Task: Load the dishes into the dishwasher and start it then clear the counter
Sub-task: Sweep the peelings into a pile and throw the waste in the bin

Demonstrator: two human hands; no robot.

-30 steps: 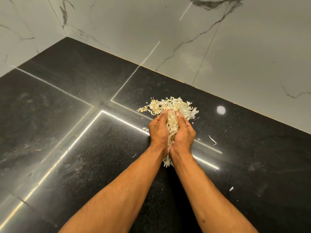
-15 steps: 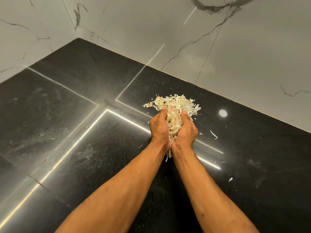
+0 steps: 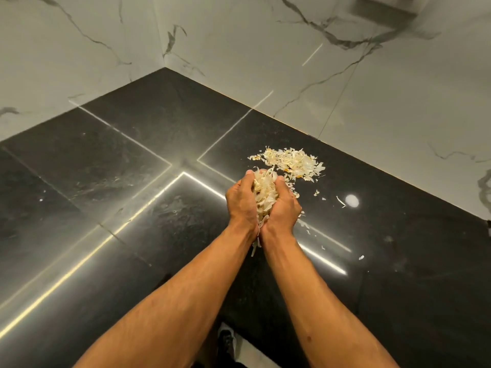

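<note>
Setting: home kitchen, corner of a worktop. Evidence: polished black stone desk (image 3: 111, 181) with visible slab joints, reflecting strip lights and one round lamp. White marble-look wall tiles (image 3: 292, 62) with grey veining meet at an inner corner and run down to the desk as a backsplash. Pale shredded vegetable scraps (image 3: 292, 162) lie in a loose heap near the back wall. Floor visible below the front edge.

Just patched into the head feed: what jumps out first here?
Both hands, the left hand and the right hand, are cupped together mid-frame around a heap of pale vegetable scraps. A remaining pile lies just beyond them on the glossy black counter, near the marble wall.
</note>
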